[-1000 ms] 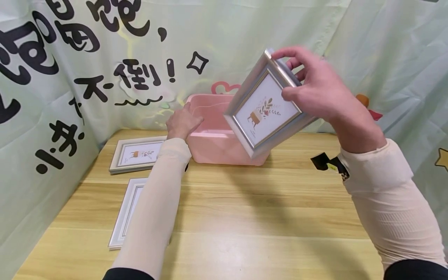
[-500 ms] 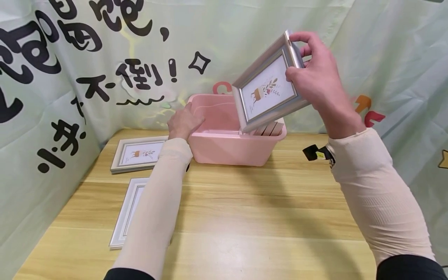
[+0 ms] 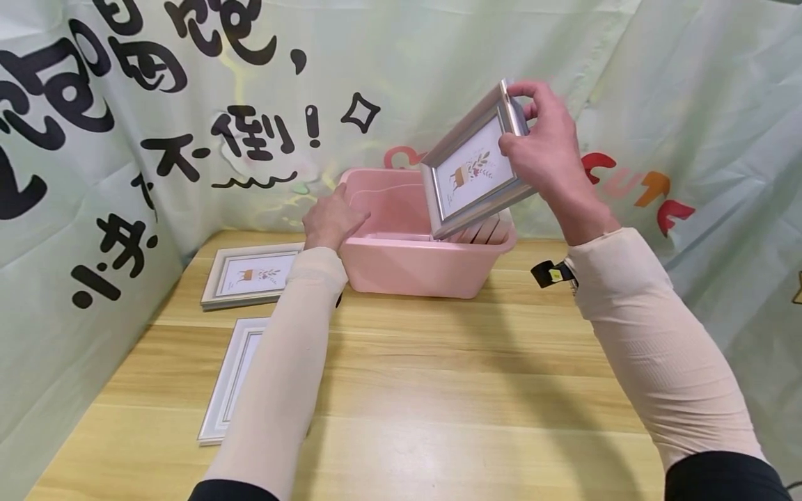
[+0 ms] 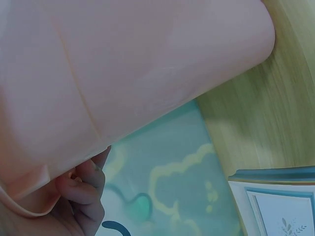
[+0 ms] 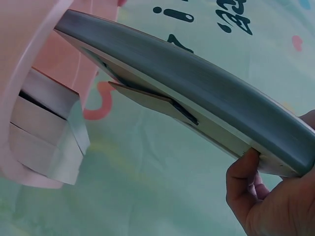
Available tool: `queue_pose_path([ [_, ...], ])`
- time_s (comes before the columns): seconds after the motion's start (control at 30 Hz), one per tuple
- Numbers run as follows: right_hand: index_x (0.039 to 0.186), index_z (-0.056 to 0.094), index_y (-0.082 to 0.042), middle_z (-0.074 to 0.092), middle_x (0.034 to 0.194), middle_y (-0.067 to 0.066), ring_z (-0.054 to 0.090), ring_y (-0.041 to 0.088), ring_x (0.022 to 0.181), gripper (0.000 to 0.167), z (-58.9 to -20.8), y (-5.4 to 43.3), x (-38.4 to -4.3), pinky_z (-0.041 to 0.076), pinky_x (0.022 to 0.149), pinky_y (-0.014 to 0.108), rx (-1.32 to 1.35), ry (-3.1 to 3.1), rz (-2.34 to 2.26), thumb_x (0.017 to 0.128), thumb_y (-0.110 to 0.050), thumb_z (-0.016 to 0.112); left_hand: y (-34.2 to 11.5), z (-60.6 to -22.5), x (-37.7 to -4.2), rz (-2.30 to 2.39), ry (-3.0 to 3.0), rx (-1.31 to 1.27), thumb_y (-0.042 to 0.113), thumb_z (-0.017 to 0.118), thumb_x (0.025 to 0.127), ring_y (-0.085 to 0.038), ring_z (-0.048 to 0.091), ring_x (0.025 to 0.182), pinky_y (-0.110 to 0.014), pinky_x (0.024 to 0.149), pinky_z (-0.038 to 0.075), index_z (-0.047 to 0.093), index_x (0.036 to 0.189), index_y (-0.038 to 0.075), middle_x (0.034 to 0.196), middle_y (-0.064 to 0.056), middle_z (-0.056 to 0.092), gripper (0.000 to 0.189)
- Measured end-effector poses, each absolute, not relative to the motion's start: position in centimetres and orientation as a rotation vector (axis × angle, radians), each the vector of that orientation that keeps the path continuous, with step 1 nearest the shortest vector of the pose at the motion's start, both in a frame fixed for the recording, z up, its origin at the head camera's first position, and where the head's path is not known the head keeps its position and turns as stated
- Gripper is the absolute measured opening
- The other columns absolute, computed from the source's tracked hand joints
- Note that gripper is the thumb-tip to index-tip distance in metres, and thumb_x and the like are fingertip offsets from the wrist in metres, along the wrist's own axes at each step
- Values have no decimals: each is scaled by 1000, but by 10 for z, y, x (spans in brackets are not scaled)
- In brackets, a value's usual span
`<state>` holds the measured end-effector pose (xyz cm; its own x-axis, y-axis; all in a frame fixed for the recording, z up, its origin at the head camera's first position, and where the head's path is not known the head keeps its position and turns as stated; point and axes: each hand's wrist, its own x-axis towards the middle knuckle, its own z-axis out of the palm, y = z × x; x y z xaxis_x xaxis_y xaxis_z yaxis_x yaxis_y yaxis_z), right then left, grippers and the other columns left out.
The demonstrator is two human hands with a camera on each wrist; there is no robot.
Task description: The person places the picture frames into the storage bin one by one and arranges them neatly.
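Observation:
My right hand [image 3: 548,142] pinches the upper right edge of a silver picture frame [image 3: 474,169], thumb in front and fingers behind. The frame is tilted, its plant picture facing me. Its lower end is at the opening of a pink plastic bin [image 3: 420,271]. In the right wrist view, the frame's back [image 5: 211,118] shows a stand leg slightly lifted off it. My left hand [image 3: 332,219] grips the bin's left rim; the left wrist view shows its fingers [image 4: 86,189] curled round the edge. Several pale, block-like edges [image 5: 44,125] stand at the bin's right end.
Left of the bin, a silver-edged picture frame [image 3: 250,275] lies face up on the wooden table [image 3: 426,390]. Nearer me lies a white frame [image 3: 227,390], partly hidden by my left sleeve. A printed curtain [image 3: 438,62] hangs behind the table.
The right hand has swung the picture frame rightward and up, then lowered it slightly, steeper in angle, exposing the bin's right end. My left hand has stayed on the rim.

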<state>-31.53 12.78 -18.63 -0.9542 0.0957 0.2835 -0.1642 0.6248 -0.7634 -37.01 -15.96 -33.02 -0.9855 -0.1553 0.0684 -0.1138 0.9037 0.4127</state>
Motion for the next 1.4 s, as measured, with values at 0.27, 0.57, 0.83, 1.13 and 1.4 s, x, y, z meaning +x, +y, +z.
queue_pose_path([
  [0.27,142,37,-39,44,108,-3,51,20,113,63,-197,122,-326,56,88,38,28,-2588,1215,89,-9,55,-161,-327,-370,-629,-2973,219,57,56,84,-41,57,117,-55,90,47,23,155,24,134,-22,56,85],
  [0.57,145,37,-30,47,118,7,50,23,114,61,-214,127,-339,54,90,40,1,-2631,1138,89,-12,54,-158,-332,-371,-632,-2961,201,57,55,84,-42,59,114,-55,89,48,24,154,24,132,-20,58,83],
  [0.83,146,33,-30,48,132,10,51,24,115,59,-223,126,-350,52,93,39,-46,-2641,1212,92,-15,50,-160,-331,-370,-597,-2966,214,58,55,84,-41,60,113,-54,87,49,25,154,24,129,-21,59,83],
  [1.13,146,34,-26,46,139,11,50,25,114,59,-229,118,-357,50,90,36,-72,-2678,1168,90,-15,51,-160,-330,-369,-613,-2957,211,57,55,84,-40,59,113,-54,89,48,26,154,24,129,-20,59,83],
  [1.4,146,34,-24,43,140,13,49,26,112,59,-239,111,-364,46,85,35,-93,-2719,1097,90,-14,51,-158,-330,-368,-621,-2960,215,57,55,84,-40,60,108,-53,88,48,26,154,23,125,-21,61,83],
])
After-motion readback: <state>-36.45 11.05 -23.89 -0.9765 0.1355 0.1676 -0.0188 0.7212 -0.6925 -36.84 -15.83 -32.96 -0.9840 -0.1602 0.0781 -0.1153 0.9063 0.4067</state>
